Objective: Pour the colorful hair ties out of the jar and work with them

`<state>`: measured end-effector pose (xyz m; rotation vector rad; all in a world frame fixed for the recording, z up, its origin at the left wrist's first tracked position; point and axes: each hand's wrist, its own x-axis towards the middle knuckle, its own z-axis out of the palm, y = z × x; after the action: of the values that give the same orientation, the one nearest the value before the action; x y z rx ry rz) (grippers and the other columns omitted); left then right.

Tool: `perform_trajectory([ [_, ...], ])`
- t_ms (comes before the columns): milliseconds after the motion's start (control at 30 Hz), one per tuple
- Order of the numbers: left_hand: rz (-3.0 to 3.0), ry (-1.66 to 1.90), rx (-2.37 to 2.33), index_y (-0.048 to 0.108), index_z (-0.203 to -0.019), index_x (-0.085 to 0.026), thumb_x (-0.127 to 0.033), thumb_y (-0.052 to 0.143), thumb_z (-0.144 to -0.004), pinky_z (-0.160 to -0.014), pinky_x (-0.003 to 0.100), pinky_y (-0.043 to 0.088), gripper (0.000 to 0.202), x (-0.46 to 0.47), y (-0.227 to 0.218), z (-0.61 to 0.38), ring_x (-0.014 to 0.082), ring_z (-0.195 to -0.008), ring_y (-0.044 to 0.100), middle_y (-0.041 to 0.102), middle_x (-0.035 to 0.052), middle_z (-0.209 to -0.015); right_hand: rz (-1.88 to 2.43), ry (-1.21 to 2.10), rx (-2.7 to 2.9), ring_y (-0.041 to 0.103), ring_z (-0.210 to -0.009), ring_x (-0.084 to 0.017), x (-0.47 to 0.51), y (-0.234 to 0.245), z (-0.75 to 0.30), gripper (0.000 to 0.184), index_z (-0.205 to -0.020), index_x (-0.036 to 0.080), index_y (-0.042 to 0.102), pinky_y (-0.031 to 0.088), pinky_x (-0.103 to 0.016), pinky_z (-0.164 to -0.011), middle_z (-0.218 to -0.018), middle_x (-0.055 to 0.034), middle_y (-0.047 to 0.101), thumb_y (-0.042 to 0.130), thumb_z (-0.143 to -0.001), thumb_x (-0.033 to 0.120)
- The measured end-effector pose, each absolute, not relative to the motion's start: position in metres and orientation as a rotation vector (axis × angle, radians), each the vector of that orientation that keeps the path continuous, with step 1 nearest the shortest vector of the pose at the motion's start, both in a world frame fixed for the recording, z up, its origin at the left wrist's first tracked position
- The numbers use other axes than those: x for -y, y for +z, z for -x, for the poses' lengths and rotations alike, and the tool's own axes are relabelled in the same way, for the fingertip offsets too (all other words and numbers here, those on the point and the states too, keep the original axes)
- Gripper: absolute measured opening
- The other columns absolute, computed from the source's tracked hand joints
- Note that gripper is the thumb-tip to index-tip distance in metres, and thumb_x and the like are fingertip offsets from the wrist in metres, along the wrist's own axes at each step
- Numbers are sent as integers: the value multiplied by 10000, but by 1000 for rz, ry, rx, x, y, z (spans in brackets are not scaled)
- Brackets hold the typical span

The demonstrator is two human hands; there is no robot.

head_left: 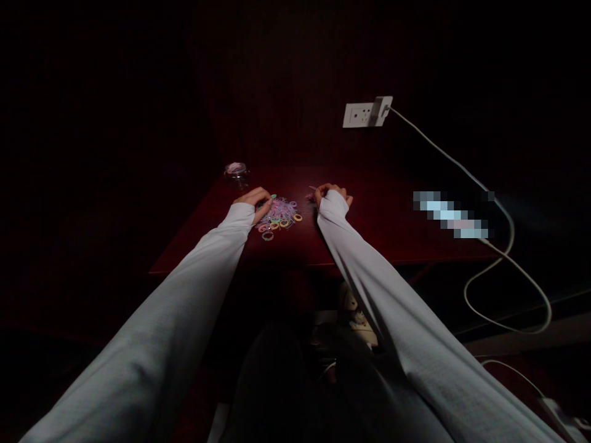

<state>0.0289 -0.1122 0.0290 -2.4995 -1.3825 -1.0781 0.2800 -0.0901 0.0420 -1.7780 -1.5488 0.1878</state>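
A small heap of coloured elastic bands (pixel 279 216) lies on a dark red table (pixel 369 234). My left hand (pixel 253 199) rests at the heap's left edge with its fingers curled down onto the bands. Just right of the heap, my right hand (pixel 331 193) is curled, its fingertips pinched together; a thin pale band seems to show at them, too small to be sure. Both arms wear long pale sleeves. A small clear jar (pixel 236 171) with something pink inside stands behind my left hand.
A white wall socket (pixel 358 115) with a plugged-in charger (pixel 383 109) sits on the dark wall behind. Its white cable (pixel 508 246) loops down past the table's right edge. A blurred-out patch (pixel 455 214) lies on the table's right side. The room is very dark.
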Motion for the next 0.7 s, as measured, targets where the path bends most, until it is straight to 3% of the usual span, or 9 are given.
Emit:
perform_trajectory([
  [467,2501,-1102,1368,711,-977,-217,-402,511,-1023,-696,286,450,276,113,29,-29,153,-757,600,751,55,-1076,1831,216,1548,575,-1179,-353,82,35,-283,212,-909,245,770,392,-551,-1026,-1128,-103,757,581,-915,340],
  [700,2507,-1104,1372,715,-973,-220,-394,520,-1016,-691,290,456,265,111,28,-28,155,-755,601,748,51,-1067,1919,246,1543,572,-1257,-347,89,43,-279,236,-997,240,783,395,-531,-1057,-1199,-100,754,564,-939,306],
])
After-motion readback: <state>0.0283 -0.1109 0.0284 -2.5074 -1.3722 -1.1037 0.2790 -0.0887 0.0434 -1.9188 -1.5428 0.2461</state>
